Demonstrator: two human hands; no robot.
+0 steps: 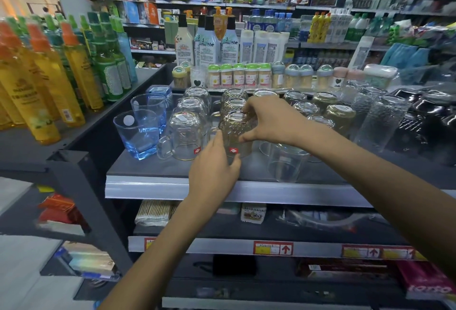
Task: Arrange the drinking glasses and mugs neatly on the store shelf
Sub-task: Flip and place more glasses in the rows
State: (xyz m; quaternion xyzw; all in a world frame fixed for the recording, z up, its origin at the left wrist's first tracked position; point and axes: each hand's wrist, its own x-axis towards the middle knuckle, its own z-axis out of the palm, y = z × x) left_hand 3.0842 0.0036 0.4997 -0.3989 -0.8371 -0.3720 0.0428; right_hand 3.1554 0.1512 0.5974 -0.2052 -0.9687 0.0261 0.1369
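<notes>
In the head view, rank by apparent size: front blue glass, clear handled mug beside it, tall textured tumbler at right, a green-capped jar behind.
1. tall textured tumbler
2. front blue glass and clear handled mug, too alike to rank
3. green-capped jar, smallest, though farther back

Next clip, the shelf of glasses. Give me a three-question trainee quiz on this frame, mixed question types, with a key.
1. True or false: the blue tumblers stand left of the amber mug.
2. The left hand and right hand both hold: A one of the blue tumblers; B the amber mug; C nothing at all.
3. Fill in: the amber mug's base faces ___.
Key: 1 true; 2 B; 3 up.
</notes>
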